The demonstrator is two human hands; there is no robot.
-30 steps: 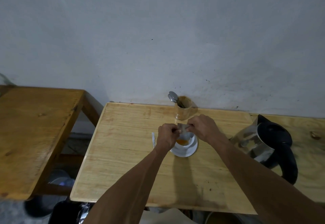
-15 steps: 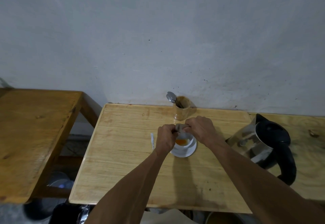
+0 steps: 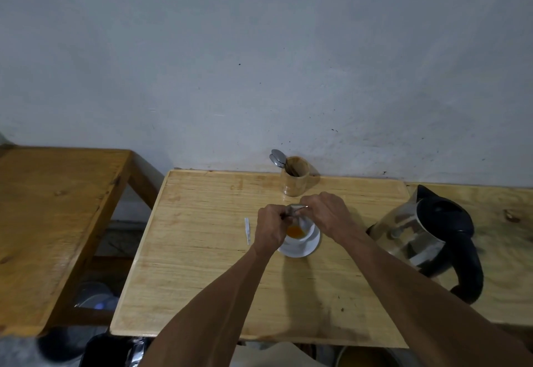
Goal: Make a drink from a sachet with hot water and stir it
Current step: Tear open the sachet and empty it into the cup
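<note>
Both hands met over a white cup (image 3: 300, 229) on its saucer (image 3: 305, 248) at the middle of a pale wooden surface (image 3: 202, 251), pinching a small silvery sachet (image 3: 295, 210) between them. The left hand (image 3: 271, 226) was closed on the near-left end and the right hand (image 3: 326, 212) on the far-right end, so the packet's long axis ran across from one to the other, directly above the cup's mouth. Orange powder (image 3: 294, 231) lay in the bottom of the cup. A torn white strip (image 3: 247, 230) lay on the wood just left of the left hand. The kettle (image 3: 427, 237) stood well to the right, nearer the right hand, with its dark handle turned toward the person; a spoon (image 3: 277, 157) stood in a wooden holder (image 3: 294, 176) against the wall, just beyond the hands. Emptying the sachet appeared to be the step in hand, with water and stirring not yet begun.
</note>
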